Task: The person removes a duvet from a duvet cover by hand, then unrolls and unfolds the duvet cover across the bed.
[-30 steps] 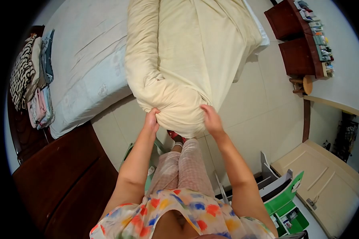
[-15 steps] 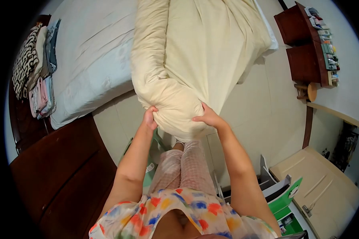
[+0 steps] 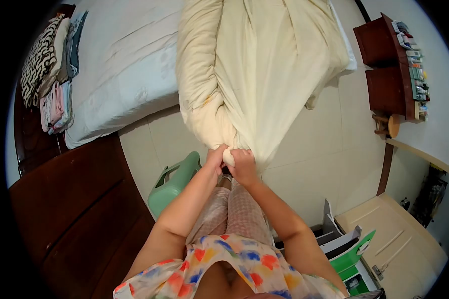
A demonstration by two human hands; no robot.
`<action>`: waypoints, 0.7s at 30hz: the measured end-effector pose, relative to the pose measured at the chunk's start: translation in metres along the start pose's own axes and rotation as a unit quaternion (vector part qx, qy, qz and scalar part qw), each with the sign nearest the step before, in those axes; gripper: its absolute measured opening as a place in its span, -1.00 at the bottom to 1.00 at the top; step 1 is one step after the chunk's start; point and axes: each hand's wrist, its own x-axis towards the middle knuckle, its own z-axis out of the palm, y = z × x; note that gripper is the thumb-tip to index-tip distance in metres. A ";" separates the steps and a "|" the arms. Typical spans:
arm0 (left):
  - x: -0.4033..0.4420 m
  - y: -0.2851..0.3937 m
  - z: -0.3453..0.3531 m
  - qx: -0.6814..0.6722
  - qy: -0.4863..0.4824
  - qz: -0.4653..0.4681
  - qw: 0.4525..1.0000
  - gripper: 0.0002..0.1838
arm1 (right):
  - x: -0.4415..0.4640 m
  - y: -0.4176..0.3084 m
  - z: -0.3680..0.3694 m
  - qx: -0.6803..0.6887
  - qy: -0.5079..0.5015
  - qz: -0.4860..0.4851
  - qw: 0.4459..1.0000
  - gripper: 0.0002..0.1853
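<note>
A cream quilt or cover (image 3: 199, 60) lies over the bed, its left part gathered in a thick roll and its right part spread flat. Its near end hangs past the bed edge and narrows to a bunch in front of my legs. My left hand (image 3: 216, 158) is closed on this bunched end. Right beside it, my right hand (image 3: 243, 165) grips the same end, fingers wrapped round the cloth. A small knob of fabric shows between the two hands.
A pale blue mattress (image 3: 124, 79) lies at the left, folded clothes (image 3: 40, 60) beyond it. A green stool (image 3: 170, 187) stands near my left forearm. Dark wooden furniture (image 3: 80, 214) is at lower left, dark cabinets (image 3: 384, 89) at upper right, a green-and-white rack (image 3: 351, 254) at lower right.
My hands have come together from either side of the roll's end. The cloth's wide, rounded end is now squeezed into a narrow bunch, and more of the green stool shows.
</note>
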 end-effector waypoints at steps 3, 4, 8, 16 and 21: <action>-0.006 0.006 0.002 -0.049 0.012 0.052 0.997 -0.74 | 0.006 -0.008 -0.031 -0.050 -0.053 0.009 0.997 -0.53; -0.010 0.010 0.000 -0.057 0.014 0.037 0.998 -0.77 | 0.003 -0.003 -0.036 -0.103 -0.044 0.020 0.993 -0.49; 0.017 -0.004 -0.032 -0.074 0.014 0.037 0.996 -0.72 | -0.011 0.025 -0.053 -0.216 -0.064 0.137 0.965 -0.39; -0.004 0.034 -0.081 -0.177 -0.036 0.021 0.983 -0.76 | -0.076 0.131 -0.071 -0.145 -0.096 0.285 0.943 -0.39; 0.025 0.000 -0.080 -0.111 -0.030 0.013 0.993 -0.78 | -0.002 0.080 -0.046 0.169 0.059 0.284 0.942 -0.60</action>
